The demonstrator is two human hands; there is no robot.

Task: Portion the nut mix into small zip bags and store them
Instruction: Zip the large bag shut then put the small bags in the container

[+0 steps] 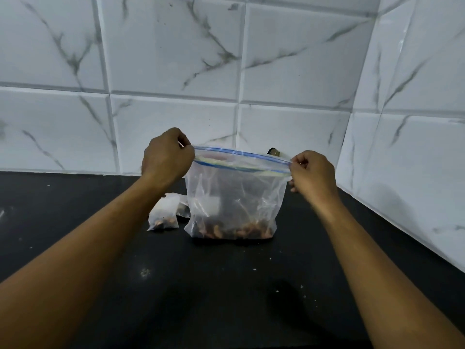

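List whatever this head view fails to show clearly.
All in the head view:
- Dark object by the wall: mostly hidden behind the large zip bag.
- Rear small bag: partly covered by the front small bag and the large zip bag.
- Nuts: kinds blurred through the plastic.

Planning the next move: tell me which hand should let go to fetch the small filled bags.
Left, probably. The left hand pinches the left corner of the big bag, on the same side as the small bags; the right hand sits across the big bag from them.
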